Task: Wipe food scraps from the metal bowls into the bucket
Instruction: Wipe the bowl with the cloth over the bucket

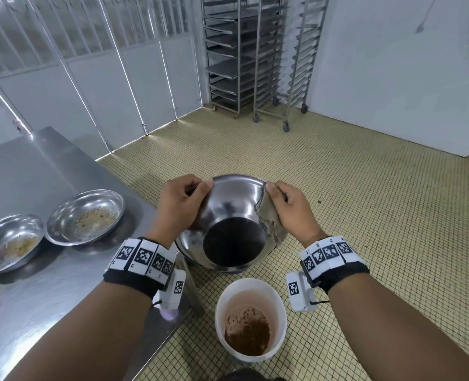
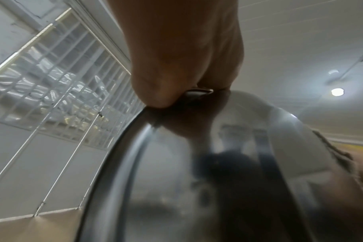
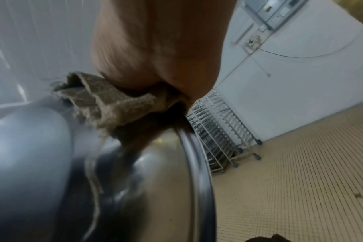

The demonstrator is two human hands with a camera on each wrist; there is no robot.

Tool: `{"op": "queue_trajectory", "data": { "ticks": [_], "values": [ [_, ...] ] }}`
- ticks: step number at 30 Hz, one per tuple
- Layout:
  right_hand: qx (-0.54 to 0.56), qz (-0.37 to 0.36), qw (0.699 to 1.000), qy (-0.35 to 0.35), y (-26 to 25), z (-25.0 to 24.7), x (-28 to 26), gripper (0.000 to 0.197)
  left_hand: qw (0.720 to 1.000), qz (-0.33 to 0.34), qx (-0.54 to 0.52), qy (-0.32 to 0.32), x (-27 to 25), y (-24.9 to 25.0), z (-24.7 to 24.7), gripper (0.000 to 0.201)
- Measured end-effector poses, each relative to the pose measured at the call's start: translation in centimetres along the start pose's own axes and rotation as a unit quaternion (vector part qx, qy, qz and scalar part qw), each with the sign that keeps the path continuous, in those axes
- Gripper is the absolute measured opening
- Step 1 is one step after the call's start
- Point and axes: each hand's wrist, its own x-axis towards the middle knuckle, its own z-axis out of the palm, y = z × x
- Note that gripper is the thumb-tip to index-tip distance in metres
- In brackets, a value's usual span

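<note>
A large metal bowl (image 1: 229,215) is held at frame centre of the head view, turned with its base toward the camera and its opening facing away, above the floor (image 1: 365,215). The left hand (image 1: 179,206) is closed on the bowl's rim at the left side; thumb on the outer wall, fingers curled over the rim. In the left wrist view the left-hand grip (image 2: 176,65) is seen clamped on the rim edge, w/ the bowl's outer wall (image 2: 197,180) filling the lower right of the frame.

The right hand (image 1: 291,207) is closed on the rim at the right side, w/ a tan cloth (image 1: 270,224) pinched between palm and bowl wall; the cloth hangs down over the outer wall. In the right wrist view the right-hand grip (image 3: 160,49) is seen pressing the frayed cloth (image 3: 106,101) against the bowl (image 3: 145,180) near the rim.

A white bucket (image 1: 251,320) stands on the floor in the lower centre of the head view, below the held bowl, not touching it; brown scraps lie in its bottom.

On the steel worktop (image 1: 49,284) at frame left, two shallow metal bowls are set side by side, approx. touching: one (image 1: 86,217) nearer centre, one (image 1: 9,243) at the left edge. Both contain scrap residue.

Two wheeled tray racks (image 1: 255,56) stand at the upper centre, against the wall.
</note>
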Motion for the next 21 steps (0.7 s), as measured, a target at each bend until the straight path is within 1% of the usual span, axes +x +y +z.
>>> {"op": "queue_trajectory", "data": {
  "ticks": [2,4,6,7,8,9,11,12,14,16,18,19,21],
  "values": [
    [-0.015,-0.004,1.000,-0.001,-0.1,0.1,0.0,0.035,1.000,0.006,0.030,-0.008,-0.2,0.0,0.2,0.026],
    [-0.058,-0.041,0.997,-0.019,-1.2,0.3,0.3,0.028,0.998,0.010,0.041,-0.036,-0.3,0.1,0.7,0.027],
    [-0.120,-0.079,0.989,-0.044,-2.1,0.5,0.8,0.026,0.996,0.027,0.049,-0.065,-0.4,0.3,1.1,0.029],
    [-0.135,-0.091,0.985,-0.047,-2.3,0.5,0.9,0.025,0.996,0.033,0.050,-0.068,-0.4,0.4,1.1,0.028],
    [-0.130,-0.087,0.987,-0.043,-2.2,0.3,0.8,0.025,0.997,0.031,0.042,-0.061,-0.3,0.4,1.0,0.027],
    [-0.100,-0.067,0.992,-0.034,-1.9,0.1,0.7,0.025,0.998,0.021,0.025,-0.046,-0.2,0.4,0.8,0.026],
    [-0.010,-0.012,1.000,-0.007,-0.9,-0.4,0.2,0.031,1.000,-0.007,-0.022,0.007,-0.1,0.1,0.3,0.026],
    [0.012,0.009,1.000,0.010,-0.4,-0.5,0.1,0.036,0.998,-0.019,-0.048,0.029,-0.1,-0.1,0.1,0.028],
    [0.011,0.026,0.999,0.034,0.1,-0.7,0.2,0.040,0.997,-0.021,-0.058,0.039,-0.3,-0.3,-0.1,0.031],
    [0.006,0.015,0.999,0.037,-0.1,-0.8,0.5,0.038,1.000,-0.002,0.007,0.005,-0.1,-0.4,-0.1,0.032],
    [-0.022,-0.018,1.000,0.006,-1.0,-1.0,0.8,0.031,0.995,0.026,0.086,-0.052,0.3,-0.2,0.0,0.026],
    [-0.055,-0.038,0.998,-0.014,-1.4,-0.9,0.9,0.028,0.991,0.042,0.107,-0.073,0.4,0.0,0.1,0.026],
    [-0.117,-0.070,0.990,-0.032,-2.0,-0.4,1.0,0.027,0.988,0.066,0.110,-0.091,0.5,0.4,0.5,0.026]
  ]
}}
